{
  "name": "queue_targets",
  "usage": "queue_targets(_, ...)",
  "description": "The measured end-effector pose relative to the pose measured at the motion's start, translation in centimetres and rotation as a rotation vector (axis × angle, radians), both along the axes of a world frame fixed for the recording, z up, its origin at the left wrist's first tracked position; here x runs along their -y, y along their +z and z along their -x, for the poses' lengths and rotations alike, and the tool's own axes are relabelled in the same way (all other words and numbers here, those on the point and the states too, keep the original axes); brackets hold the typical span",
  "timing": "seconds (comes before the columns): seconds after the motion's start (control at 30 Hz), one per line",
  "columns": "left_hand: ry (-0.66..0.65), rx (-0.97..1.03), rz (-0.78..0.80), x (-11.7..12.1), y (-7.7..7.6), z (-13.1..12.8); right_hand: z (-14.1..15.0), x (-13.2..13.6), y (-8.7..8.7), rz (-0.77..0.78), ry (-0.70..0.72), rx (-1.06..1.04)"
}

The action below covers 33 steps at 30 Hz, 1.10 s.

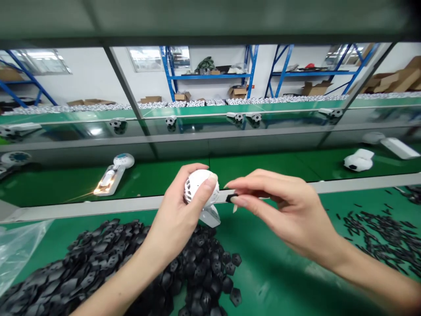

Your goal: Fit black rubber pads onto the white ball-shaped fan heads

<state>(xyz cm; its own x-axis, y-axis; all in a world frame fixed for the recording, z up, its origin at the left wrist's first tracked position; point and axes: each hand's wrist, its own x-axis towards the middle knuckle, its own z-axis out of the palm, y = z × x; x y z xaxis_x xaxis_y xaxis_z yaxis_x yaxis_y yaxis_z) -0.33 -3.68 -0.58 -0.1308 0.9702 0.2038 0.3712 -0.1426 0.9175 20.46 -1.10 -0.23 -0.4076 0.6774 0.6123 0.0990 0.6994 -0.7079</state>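
My left hand is wrapped round a white ball-headed plastic housing with vent slots, its thumb across the front. A pale handle part sticks out below the ball. Just right of it, my right hand pinches a small black piece between thumb and fingertips, apart from the housing. A thin pale strip shows beside that piece. Under my left forearm lies a big heap of black pentagon pieces, partly hidden by the arm.
Small black slivers lie scattered at the right. A clear plastic bag rests at the left. Beyond the pale rail, a green belt carries several white units. Blue shelves stand behind.
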Motion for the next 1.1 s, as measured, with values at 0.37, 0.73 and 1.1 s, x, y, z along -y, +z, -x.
queue_targets(0.37, -0.107, -0.078, -0.004, 0.8, 0.1, 0.0, 2.3, 0.3, -2.4, 0.396, 0.030, -0.345)
queue_targets(0.73, -0.081, -0.144, -0.227, 0.2, -1.2, 0.3, 1.8, 1.2, -1.9, 0.483, 0.081, -0.312)
queue_targets(1.1, -0.045, -0.141, -0.432, -0.4, -2.7, 1.2, -0.4, 1.5, 1.2, 0.546, 0.129, -0.072)
